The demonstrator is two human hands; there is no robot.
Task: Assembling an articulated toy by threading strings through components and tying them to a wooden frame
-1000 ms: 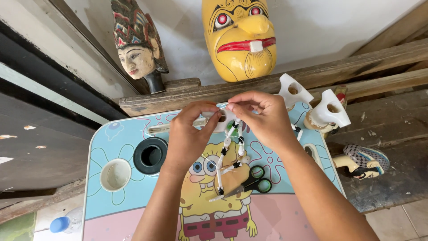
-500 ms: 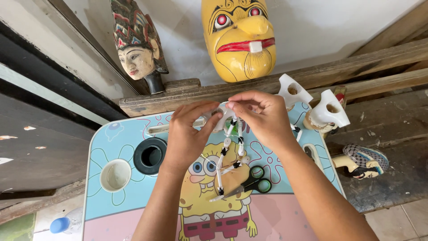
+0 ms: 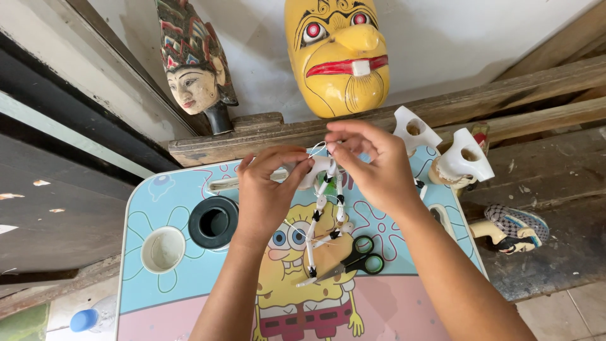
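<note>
Left hand point(image 3: 268, 189) and right hand point(image 3: 369, 164) pinched a beaded string point(image 3: 325, 215) (thread possibly) above the scissors point(image 3: 353, 262); left of them, a white cup point(image 3: 163, 249) stood apparently empty.

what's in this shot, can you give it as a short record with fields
left hand: left hand pinches the top of the white jointed puppet piece
right hand: right hand grips thin string at the same spot
hanging part: white rods with black joints dangle over the table
table: cartoon-printed table
near hands: scissors, black ring, white cup
behind: yellow mask, carved painted head
</note>
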